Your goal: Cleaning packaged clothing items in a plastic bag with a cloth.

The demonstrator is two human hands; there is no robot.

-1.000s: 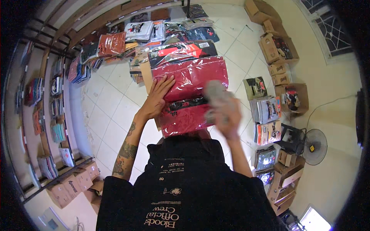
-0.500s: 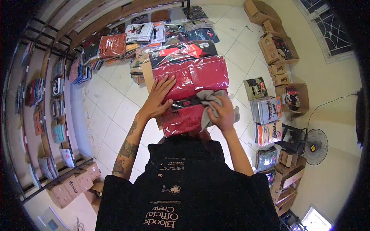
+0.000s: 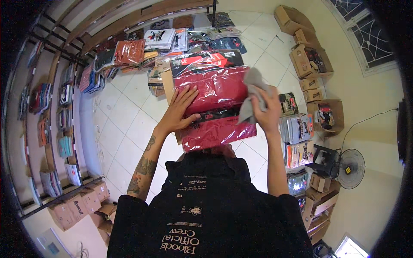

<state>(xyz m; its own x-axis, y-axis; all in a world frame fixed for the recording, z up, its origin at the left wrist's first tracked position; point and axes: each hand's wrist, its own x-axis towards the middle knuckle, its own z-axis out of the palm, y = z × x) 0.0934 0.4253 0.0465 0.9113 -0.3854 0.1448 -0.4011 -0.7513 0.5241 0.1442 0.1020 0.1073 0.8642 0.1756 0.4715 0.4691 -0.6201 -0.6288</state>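
cloth: we see grey cloth [image 3: 254, 92] bunched in right hand [image 3: 267, 112], fingers closed round it.
packet: red packet [image 3: 217, 105] left of the cloth, long axis near-far.
left hand [image 3: 180, 111]: fingers spread flat on the packet.

Counted, by kind:
Two hands [image 3: 180, 112] [image 3: 267, 112], one grey cloth [image 3: 251, 92], one floor fan [image 3: 350, 162], two red bagged garments [image 3: 217, 88] [image 3: 217, 132].

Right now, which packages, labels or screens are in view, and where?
Glossy red plastic-wrapped garment pack: centre, under left hand.
Grey crumpled cloth: in right hand.
Brown open cardboard boxes: right wall.
Orange-red bagged pack: upper-left floor.
Bright flat screen: bottom right.
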